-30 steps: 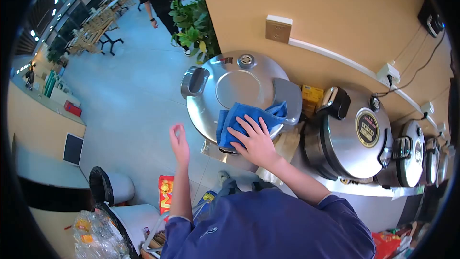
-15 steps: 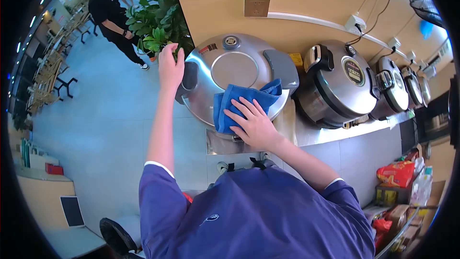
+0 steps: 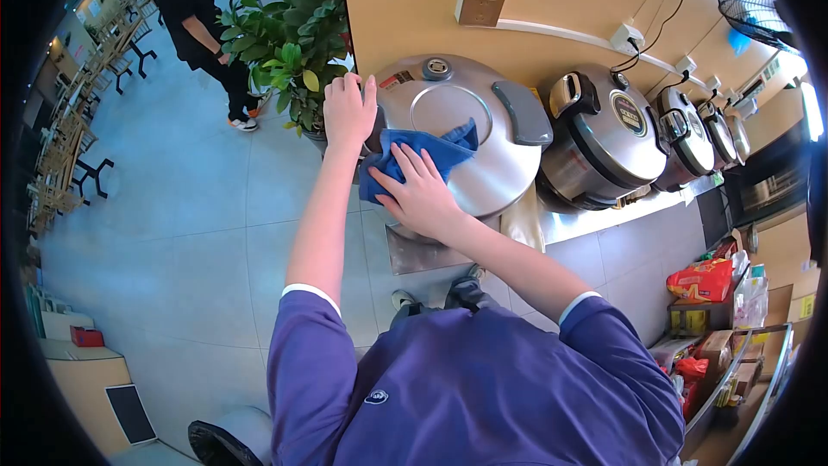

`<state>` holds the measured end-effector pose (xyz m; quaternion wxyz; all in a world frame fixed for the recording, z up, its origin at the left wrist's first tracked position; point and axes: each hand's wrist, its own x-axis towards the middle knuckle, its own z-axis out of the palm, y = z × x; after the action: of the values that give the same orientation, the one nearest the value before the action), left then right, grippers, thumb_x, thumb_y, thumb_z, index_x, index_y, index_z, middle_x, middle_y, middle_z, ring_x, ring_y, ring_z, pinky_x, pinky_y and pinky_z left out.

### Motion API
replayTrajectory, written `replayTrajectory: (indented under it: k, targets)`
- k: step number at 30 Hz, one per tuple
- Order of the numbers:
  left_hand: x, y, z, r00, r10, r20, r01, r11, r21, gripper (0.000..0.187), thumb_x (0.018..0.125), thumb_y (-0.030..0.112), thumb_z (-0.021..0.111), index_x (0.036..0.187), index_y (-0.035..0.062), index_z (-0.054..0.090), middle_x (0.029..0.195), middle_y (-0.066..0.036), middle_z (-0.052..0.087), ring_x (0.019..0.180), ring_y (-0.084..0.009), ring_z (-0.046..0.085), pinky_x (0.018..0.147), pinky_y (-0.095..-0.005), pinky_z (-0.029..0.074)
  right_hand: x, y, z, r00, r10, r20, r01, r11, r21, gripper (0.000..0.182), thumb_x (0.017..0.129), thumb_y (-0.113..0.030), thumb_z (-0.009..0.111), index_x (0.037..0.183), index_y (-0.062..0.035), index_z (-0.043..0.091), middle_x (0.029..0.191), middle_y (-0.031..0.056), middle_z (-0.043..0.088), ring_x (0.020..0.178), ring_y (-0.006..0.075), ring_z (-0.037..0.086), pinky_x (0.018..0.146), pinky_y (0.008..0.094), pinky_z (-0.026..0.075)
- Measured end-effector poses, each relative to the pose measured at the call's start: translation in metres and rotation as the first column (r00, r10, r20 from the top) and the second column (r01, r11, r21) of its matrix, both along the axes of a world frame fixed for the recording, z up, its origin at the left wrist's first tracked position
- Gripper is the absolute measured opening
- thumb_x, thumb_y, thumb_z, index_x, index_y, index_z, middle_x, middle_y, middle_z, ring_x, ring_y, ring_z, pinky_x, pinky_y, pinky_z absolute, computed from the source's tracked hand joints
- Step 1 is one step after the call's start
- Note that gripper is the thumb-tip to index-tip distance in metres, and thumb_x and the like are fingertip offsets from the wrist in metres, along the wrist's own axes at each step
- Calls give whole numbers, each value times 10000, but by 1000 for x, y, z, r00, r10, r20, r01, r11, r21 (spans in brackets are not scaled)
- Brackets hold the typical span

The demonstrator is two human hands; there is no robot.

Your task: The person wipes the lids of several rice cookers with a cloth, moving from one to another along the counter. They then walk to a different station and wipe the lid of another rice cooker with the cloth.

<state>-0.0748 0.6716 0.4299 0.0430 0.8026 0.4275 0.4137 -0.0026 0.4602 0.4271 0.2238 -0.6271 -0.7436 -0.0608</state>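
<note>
A large round steel rice cooker [image 3: 509, 168] with a domed lid stands in front of me. My right hand [image 3: 421, 198] presses a folded blue cloth [image 3: 453, 148] against the lid's front left edge, fingers spread over the fabric and thumb low at its side. At the lid's left side, my left hand [image 3: 348, 112] is raised with thumb and fingers apart, holding nothing visible. It overlaps the dark left-hand grip of the cooker, mostly hidden behind it. The matching grey grip [image 3: 522, 112] on the right shows fully.
More rice cookers [image 3: 604, 138] line the counter to the right, plugged in along the wall. A leafy plant [image 3: 289, 39] stands at the left, with a person [image 3: 203, 30] in black beyond it. Goods fill a rack [image 3: 733, 362] at lower right.
My right hand has slid the blue cloth left across the lid, from its front middle to the front left edge. The view has shifted, and the person at the left has moved.
</note>
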Motion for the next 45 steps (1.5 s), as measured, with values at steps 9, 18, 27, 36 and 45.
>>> replayTrajectory:
  k: [9, 18, 27, 36, 45]
  targets:
    - [0, 0, 0, 1000, -5, 1, 5, 1000, -4, 332, 1010, 377, 536, 998, 49, 585, 994, -169, 617, 980, -372, 581, 825, -494, 491, 8, -20, 12, 999, -32, 3, 32, 999, -26, 441, 936, -373, 624, 1350, -222, 609, 1500, 187, 456, 1385, 328, 447, 1157, 501, 337]
    - [1, -6, 4, 1000, 30, 3, -30, 999, -35, 331, 1011, 372, 535, 990, 45, 577, 981, -175, 606, 974, -370, 574, 825, -489, 488, 59, -25, 21, 994, -110, 1, 110, 991, -74, 506, 963, -409, 598, 1415, -184, 556, 1508, 153, 472, 1400, 304, 448, 1152, 468, 358]
    - [3, -8, 7, 992, 114, 55, -116, 993, 24, 328, 993, 347, 556, 937, 24, 579, 925, -170, 598, 918, -356, 588, 794, -474, 499, 95, 109, -1, 998, -54, 33, 57, 995, -82, 549, 1041, -387, 465, 1471, -46, 458, 1562, 211, 388, 1471, 348, 341, 1192, 457, 313]
    - [3, -7, 9, 991, 130, 29, -129, 991, -40, 361, 988, 362, 562, 990, 1, 569, 962, -173, 603, 944, -351, 591, 787, -471, 500, 92, 207, 14, 995, -55, -86, 30, 961, -273, 464, 994, -445, 500, 1356, -171, 597, 1461, 126, 493, 1375, 324, 459, 1121, 440, 406]
    - [6, -4, 7, 986, 165, 18, -163, 985, -60, 359, 992, 382, 564, 988, 23, 571, 962, -178, 608, 947, -378, 585, 819, -489, 494, 83, 210, 5, 992, -78, -101, 50, 965, -259, 456, 995, -419, 484, 1341, -146, 600, 1459, 147, 507, 1365, 317, 472, 1119, 429, 411]
